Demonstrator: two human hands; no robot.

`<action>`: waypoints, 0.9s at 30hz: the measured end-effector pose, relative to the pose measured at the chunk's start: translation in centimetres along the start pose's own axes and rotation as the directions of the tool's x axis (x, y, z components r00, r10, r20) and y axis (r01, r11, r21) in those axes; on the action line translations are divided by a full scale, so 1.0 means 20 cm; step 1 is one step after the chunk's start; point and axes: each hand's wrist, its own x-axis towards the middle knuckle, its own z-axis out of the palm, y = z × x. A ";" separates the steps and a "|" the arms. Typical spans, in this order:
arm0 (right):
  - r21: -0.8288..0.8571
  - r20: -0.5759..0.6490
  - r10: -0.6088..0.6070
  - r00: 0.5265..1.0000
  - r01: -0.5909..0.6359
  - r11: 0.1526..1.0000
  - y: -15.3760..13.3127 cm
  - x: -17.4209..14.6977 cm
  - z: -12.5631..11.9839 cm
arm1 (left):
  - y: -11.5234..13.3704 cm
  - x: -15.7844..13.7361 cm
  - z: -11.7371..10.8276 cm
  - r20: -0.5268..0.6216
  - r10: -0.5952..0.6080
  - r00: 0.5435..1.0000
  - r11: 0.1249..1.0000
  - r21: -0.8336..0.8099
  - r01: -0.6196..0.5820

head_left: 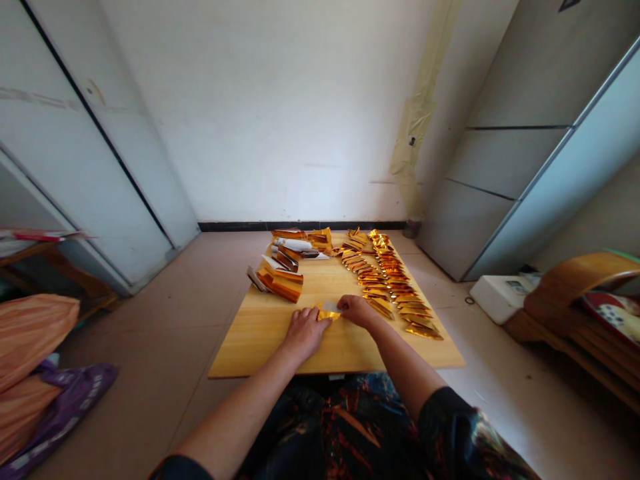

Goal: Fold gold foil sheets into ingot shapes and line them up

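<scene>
A small sheet of gold foil paper (330, 311), partly folded with a pale side showing, is between my hands above the wooden table (270, 340). My left hand (304, 333) grips its left edge, thumb on the near side. On its right edge, the fingers of my right hand (354, 311) are pinched closed. To the right lie rows of folded gold foil pieces (397, 280), the closest one (380, 308) just beside my right hand. Loose gold and white foil sheets (285, 283) are piled at the table's back left, some curled.
A white wall (300, 133) stands behind the table. Grey cabinets (90, 147) rise at left and a grey refrigerator (500, 153) at right. Orange and purple bags (45, 393) lie on the left floor. A wooden seat (575, 313) and white box (500, 297) are at right.
</scene>
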 end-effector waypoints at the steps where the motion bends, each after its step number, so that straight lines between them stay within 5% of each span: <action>1: 0.004 0.001 0.004 1.000 -0.004 1.000 0.00 0.00 0.00 | 0.00 0.00 0.00 0.008 0.000 1.000 1.000 0.002 0.000; 14: -0.008 -0.040 0.092 0.995 -0.092 0.996 -0.03 0.01 0.02 | 0.01 0.00 -0.01 0.021 -0.007 1.000 1.000 -0.002 0.007; 22: 0.032 -0.096 0.007 0.995 -0.004 0.999 0.01 0.02 0.01 | 0.01 0.00 -0.01 0.042 -0.018 0.999 1.000 0.001 0.017; 27: 0.148 -0.079 -0.144 0.986 0.155 0.977 -0.04 0.02 0.04 | 0.01 0.00 -0.01 0.050 -0.025 0.998 1.000 -0.006 0.026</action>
